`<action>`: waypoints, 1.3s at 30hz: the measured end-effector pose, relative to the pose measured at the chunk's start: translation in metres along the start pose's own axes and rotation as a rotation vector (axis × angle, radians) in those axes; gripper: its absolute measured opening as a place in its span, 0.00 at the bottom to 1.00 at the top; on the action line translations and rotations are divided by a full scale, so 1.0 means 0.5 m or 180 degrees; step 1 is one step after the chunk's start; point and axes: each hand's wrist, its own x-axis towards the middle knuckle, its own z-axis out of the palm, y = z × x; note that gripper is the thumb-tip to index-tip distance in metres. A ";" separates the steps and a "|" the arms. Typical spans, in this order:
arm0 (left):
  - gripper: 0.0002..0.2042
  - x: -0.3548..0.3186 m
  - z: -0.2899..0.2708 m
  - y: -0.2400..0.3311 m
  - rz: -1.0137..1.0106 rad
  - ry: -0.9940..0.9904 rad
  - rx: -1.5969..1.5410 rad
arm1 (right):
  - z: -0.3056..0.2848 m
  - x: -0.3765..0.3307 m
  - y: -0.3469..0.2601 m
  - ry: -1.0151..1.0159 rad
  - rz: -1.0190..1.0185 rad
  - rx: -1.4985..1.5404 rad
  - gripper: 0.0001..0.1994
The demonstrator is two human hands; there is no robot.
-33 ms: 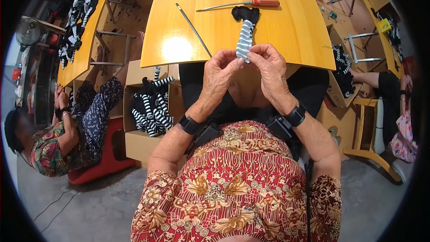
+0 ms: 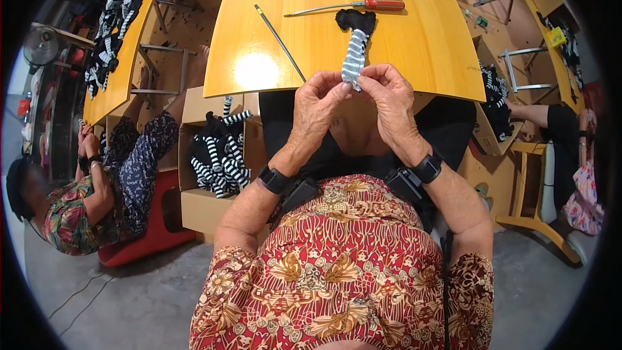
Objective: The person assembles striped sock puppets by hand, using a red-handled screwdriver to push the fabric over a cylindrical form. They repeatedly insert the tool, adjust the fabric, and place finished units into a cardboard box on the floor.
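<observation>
A grey-and-white striped sock (image 2: pixel 354 52) with a black toe lies on the yellow wooden table (image 2: pixel 427 45), its near end at the table's front edge. My left hand (image 2: pixel 316 107) and my right hand (image 2: pixel 391 100) both pinch that near end between fingers and thumbs. Each wrist wears a black band.
A red-handled screwdriver (image 2: pixel 382 4) and a thin metal rod (image 2: pixel 280 42) lie on the table beyond the sock. A cardboard box (image 2: pixel 197 210) of striped socks stands to my lower left. One person (image 2: pixel 97 181) sits at the left, another (image 2: pixel 557 129) at the right.
</observation>
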 end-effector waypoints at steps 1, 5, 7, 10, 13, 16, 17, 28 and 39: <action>0.11 0.004 -0.005 -0.001 -0.0041 0.0001 0.0005 | -0.001 0.001 0.000 -0.0012 0.0011 -0.0048 0.05; 0.11 0.003 0.002 0.003 -0.0017 -0.0016 -0.0053 | -0.005 0.002 0.001 -0.0026 0.0009 -0.0090 0.05; 0.11 -0.001 0.006 0.002 0.0101 -0.0051 0.0164 | -0.003 0.002 0.001 -0.0016 -0.0010 -0.0037 0.05; 0.12 0.006 -0.003 -0.003 0.0016 0.0001 0.0148 | 0.000 0.001 -0.001 -0.0013 0.0007 -0.0072 0.06; 0.12 0.010 -0.011 0.003 -0.0142 0.0039 0.0057 | -0.001 0.002 -0.001 -0.0028 0.0039 -0.0229 0.06; 0.12 0.001 0.009 0.013 0.0013 -0.0010 -0.0031 | 0.000 0.003 0.001 -0.0004 -0.0008 -0.0162 0.06; 0.11 -0.002 0.015 0.014 0.0112 -0.0036 -0.0067 | 0.001 0.003 0.001 0.0005 -0.0004 -0.0101 0.06; 0.08 0.018 -0.018 -0.004 0.0226 0.0085 0.0474 | 0.000 0.017 -0.045 -0.0304 -0.1904 -0.2756 0.07; 0.10 0.018 -0.020 0.000 -0.0012 0.0090 0.0262 | -0.007 0.058 -0.064 -0.1234 -0.0788 -0.2561 0.12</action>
